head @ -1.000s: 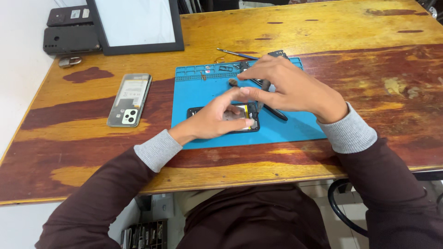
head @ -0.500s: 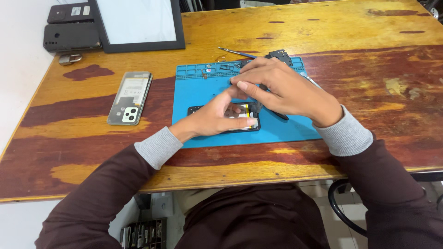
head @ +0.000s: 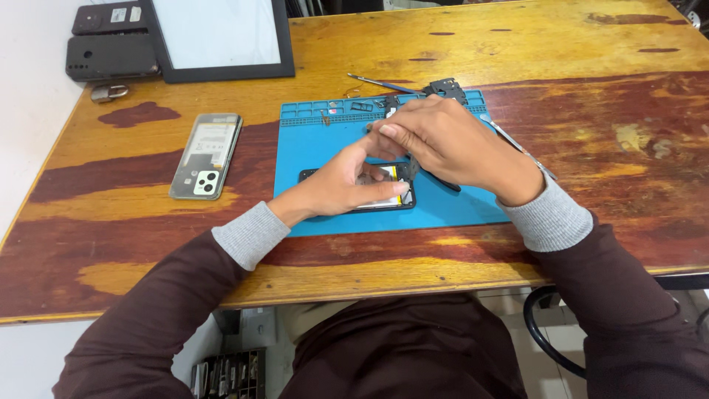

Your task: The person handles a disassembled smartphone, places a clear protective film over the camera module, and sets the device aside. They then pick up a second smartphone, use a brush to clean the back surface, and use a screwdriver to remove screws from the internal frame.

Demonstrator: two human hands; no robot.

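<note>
An opened black phone lies face down on a blue work mat. My left hand rests on the phone and holds it down, thumb raised toward the other hand. My right hand hovers just above the phone's right end, fingers curled and pinched together close to the left thumb. Whether they grip something small is hidden. A black tool handle sticks out from under the right palm onto the mat.
A phone back cover lies left of the mat on the wooden table. At the far left are a black-framed screen, two dark phones and a padlock. Tweezers, a thin tool and a black part lie around the mat's top right.
My right hand has shifted slightly left and down, its fingertips closing in over the phone. My left thumb has lifted toward them. The phone stays in place.
</note>
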